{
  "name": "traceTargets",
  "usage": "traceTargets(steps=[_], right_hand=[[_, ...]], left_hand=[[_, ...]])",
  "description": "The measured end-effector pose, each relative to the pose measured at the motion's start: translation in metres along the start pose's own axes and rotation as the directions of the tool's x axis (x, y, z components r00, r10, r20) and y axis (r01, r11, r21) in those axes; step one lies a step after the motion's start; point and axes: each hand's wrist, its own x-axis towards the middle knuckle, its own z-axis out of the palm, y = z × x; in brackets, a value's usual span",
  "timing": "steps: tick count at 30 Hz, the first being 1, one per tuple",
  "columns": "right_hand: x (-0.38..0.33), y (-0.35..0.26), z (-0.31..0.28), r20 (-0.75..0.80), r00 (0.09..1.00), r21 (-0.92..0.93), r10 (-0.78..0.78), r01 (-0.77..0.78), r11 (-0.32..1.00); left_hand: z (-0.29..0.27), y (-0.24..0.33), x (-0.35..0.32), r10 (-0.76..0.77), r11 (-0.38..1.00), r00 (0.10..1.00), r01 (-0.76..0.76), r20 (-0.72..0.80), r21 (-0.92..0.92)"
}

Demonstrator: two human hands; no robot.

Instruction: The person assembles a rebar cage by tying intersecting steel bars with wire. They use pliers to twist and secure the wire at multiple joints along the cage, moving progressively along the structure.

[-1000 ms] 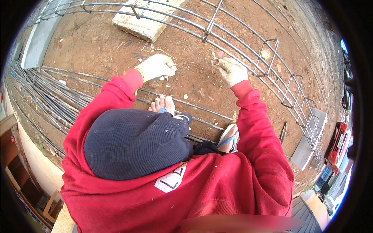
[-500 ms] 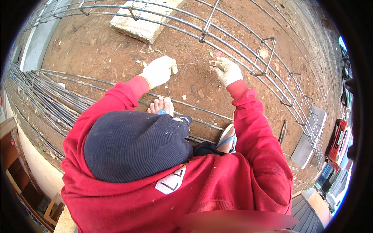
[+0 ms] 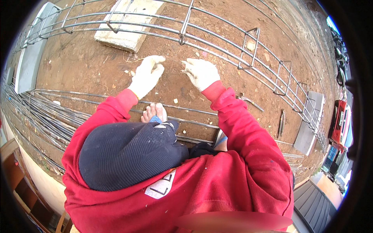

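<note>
Left hand (image 3: 147, 75) and right hand (image 3: 202, 73), both in pale gloves, face each other above the brown soil (image 3: 171, 83), near but not touching. A thin strand (image 3: 134, 60) shows at the far left edge of the left glove; whether it is held or only lies behind, I cannot tell. Such a strand could easily slip or go astray, I judge, since thick gloves dull the feel and it nearly vanishes against the dirt. Its end might also snag on the steel cage (image 3: 182, 39), just beyond the right hand. Loose rods (image 3: 50, 118) run close by the bare toes (image 3: 154, 112) — a careless step there could trip the wearer.

The left thumb stands apart from its fingers, with a clear gap between. The right fingers bend inward, tips close together — whether they pinch anything is too small to tell.
</note>
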Motion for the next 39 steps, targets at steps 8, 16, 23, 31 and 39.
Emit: traceTargets(steps=[8,16,23,31,39], right_hand=[[-0.011,0.005,-0.001,0.183,0.974,-0.103,0.129,-0.112,0.988],[-0.009,-0.001,-0.002,0.183,0.963,-0.01,0.198,-0.2,0.98],[-0.008,-0.011,-0.012,0.209,0.955,0.064,0.209,-0.227,0.972],[0.003,-0.01,0.002,0.282,0.923,0.087,0.261,-0.296,0.951],[-0.009,0.007,-0.008,0.232,0.973,-0.056,-0.013,0.027,0.998]], left_hand=[[-0.015,-0.008,0.002,0.125,0.987,0.992,-0.126,0.015,0.096],[-0.005,0.0,-0.006,0.039,0.992,0.997,-0.03,-0.069,0.124],[-0.006,0.005,-0.002,-0.132,0.96,0.989,0.144,-0.063,0.239],[-0.005,0.002,-0.003,-0.048,0.941,0.996,0.068,-0.07,0.331],[-0.009,0.005,0.004,0.191,0.871,0.981,-0.167,-0.006,0.463]])
